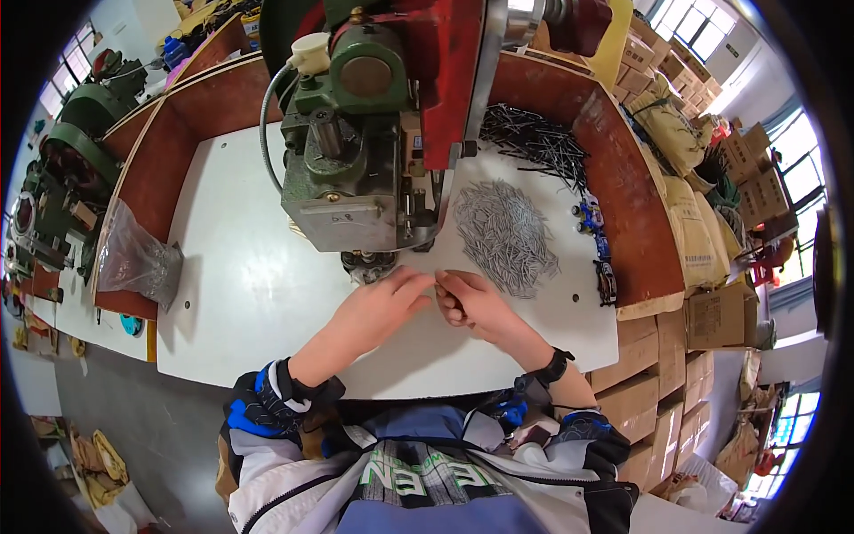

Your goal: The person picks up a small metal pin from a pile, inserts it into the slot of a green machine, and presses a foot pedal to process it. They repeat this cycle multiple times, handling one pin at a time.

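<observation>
Below the head of a green and red machine press (342,222), my two hands nearly meet at the fingertips. My left hand (384,304) has its fingers bent toward the press's lower tooling (369,265); whatever they pinch is hidden. My right hand (473,304) is closed, thumb against index finger, the other fingers curled in; anything between them is too small to make out. Just beyond my right hand, a pile of short grey metal pins (505,233) lies on the white tabletop (240,303). Behind that pile is a heap of longer black rods (538,142).
Reddish-brown boards (627,214) wall the table. A clear plastic bag of small metal parts (142,262) sits at the left wall. Small blue and dark items (598,233) line the right side. Cartons (645,392) stack at the right; other green machines (84,147) stand left.
</observation>
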{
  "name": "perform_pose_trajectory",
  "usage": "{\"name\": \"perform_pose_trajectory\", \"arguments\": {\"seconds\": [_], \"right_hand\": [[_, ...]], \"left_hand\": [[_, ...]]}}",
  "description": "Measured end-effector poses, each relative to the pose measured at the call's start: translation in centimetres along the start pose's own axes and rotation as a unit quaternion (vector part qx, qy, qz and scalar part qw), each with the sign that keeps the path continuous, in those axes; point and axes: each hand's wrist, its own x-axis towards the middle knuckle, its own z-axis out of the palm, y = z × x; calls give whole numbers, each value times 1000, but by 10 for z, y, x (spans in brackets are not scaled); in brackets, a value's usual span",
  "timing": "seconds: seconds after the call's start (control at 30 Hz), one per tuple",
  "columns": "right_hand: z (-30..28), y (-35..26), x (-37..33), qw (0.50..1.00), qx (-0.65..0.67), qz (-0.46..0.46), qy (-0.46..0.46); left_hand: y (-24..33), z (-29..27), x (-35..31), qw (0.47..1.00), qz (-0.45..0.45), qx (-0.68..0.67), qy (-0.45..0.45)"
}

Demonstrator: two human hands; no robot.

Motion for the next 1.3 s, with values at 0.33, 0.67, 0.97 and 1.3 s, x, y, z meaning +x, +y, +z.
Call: {"name": "perform_pose_trajectory", "arguments": {"seconds": [0.33, 0.67, 0.97, 1.3], "right_hand": [[-3, 0, -7, 992, 68, 89, -56], [-1, 7, -4, 865, -403, -284, 96], [-8, 11, -4, 729, -561, -375, 115], [-49, -12, 2, 721, -559, -389, 130]], "left_hand": [[-13, 12, 1, 978, 159, 134, 21], [13, 13, 16, 832, -266, -480, -80], [0, 17, 20, 536, -462, -687, -166], [-7, 28, 27, 492, -460, -721, -164]]}}
